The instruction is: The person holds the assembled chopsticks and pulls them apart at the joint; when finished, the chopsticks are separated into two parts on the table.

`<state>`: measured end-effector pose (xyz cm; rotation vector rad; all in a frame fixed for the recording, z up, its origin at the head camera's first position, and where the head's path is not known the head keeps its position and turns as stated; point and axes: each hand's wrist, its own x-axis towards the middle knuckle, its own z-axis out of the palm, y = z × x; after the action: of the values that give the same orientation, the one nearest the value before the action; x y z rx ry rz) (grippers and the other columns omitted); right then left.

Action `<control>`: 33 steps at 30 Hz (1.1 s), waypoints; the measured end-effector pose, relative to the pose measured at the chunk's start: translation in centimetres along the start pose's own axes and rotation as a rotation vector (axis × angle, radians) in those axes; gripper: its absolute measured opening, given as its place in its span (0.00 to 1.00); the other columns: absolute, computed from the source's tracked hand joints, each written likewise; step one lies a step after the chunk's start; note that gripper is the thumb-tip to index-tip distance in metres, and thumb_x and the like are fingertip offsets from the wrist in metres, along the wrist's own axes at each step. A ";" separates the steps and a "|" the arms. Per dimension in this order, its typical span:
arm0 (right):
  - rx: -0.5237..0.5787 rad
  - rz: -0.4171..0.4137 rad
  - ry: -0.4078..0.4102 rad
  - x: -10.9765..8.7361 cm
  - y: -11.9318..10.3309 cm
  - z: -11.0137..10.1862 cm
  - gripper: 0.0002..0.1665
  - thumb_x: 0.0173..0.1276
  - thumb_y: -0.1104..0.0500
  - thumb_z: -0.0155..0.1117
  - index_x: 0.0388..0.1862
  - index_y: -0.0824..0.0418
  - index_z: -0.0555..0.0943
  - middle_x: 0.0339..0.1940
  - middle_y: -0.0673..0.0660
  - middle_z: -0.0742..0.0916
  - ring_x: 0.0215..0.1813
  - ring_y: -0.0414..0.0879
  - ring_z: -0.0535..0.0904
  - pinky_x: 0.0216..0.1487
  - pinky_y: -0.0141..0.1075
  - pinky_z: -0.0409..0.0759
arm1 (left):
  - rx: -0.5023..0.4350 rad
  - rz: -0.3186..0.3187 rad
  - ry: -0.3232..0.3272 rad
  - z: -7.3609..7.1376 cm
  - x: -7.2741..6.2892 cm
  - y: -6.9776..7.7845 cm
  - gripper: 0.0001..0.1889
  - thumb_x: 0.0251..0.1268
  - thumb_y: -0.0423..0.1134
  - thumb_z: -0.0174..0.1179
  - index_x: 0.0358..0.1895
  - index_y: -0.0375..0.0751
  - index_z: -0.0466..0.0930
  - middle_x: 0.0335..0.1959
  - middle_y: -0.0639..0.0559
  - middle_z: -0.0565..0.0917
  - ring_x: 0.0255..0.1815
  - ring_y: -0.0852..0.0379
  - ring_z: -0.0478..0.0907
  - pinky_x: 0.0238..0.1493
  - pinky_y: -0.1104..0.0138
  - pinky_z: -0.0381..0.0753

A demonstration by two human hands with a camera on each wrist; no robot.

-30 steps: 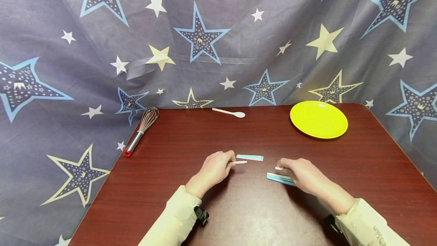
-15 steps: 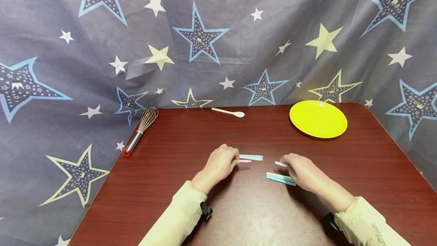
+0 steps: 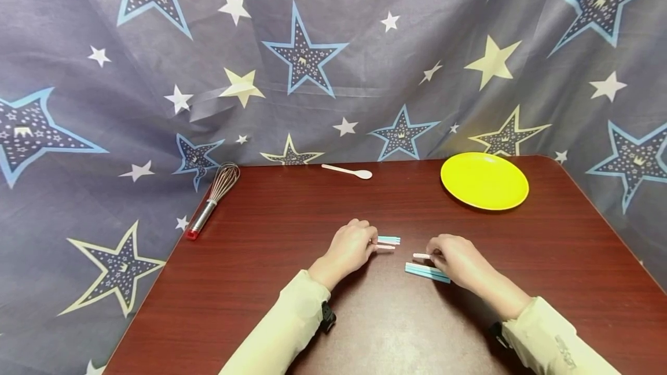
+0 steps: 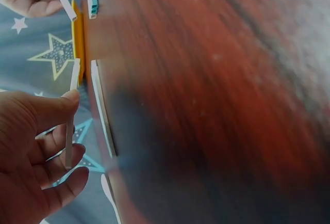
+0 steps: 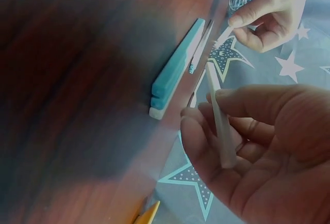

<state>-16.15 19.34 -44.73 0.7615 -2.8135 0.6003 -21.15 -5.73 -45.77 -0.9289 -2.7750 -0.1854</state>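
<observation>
My left hand (image 3: 351,246) pinches a slim white chopstick piece (image 4: 69,136) between thumb and fingers; its free end points right in the head view. Opposite, my right hand (image 3: 461,260) holds a thicker white chopstick piece (image 5: 220,121), pointing left. The two pieces are apart, with a small gap between their ends. Just behind the left hand lies a group of thin light-blue and whitish pieces (image 3: 389,240), partly hidden by the fingers. Thicker blue and white pieces (image 3: 427,272) lie side by side in front of the right hand's fingertips.
On the brown table (image 3: 292,201), a yellow plate (image 3: 484,182) sits at the back right. A white spoon (image 3: 346,172) lies along the back edge. A whisk with a red-ended handle (image 3: 213,200) lies at the left edge. A starry curtain (image 3: 312,109) hangs behind.
My left hand has moved right with its piece, covering more of the thin pieces. The right hand's piece has turned and now shows more of its length. The gap between both pieces has narrowed.
</observation>
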 end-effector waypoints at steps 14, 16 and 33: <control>-0.045 0.024 0.009 0.4 -0.4 0.8 0.10 0.53 0.69 0.71 0.24 0.55 0.80 0.24 0.46 0.80 0.29 0.42 0.77 0.33 0.40 0.77 | 0.008 -0.022 -0.037 0.9 1.0 0.2 0.07 0.57 0.44 0.70 0.29 0.53 0.80 0.29 0.60 0.77 0.36 0.57 0.75 0.35 0.65 0.77; -0.054 0.030 0.009 0.4 -0.5 0.9 0.11 0.53 0.69 0.71 0.24 0.54 0.80 0.23 0.46 0.80 0.29 0.42 0.77 0.32 0.40 0.77 | 0.008 -0.026 -0.044 0.9 1.1 0.3 0.07 0.57 0.45 0.70 0.28 0.53 0.80 0.29 0.61 0.77 0.36 0.57 0.75 0.35 0.66 0.77; -0.070 0.079 -0.041 0.5 -0.4 1.4 0.10 0.54 0.67 0.71 0.24 0.53 0.81 0.23 0.46 0.82 0.27 0.43 0.78 0.30 0.40 0.76 | 0.041 -0.018 -0.061 1.6 2.0 0.3 0.08 0.56 0.46 0.70 0.28 0.54 0.80 0.29 0.61 0.78 0.36 0.57 0.75 0.35 0.66 0.76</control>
<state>-16.43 18.18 -45.74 0.6599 -2.8972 0.5008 -22.80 -4.03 -46.84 -0.9143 -2.8328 -0.1039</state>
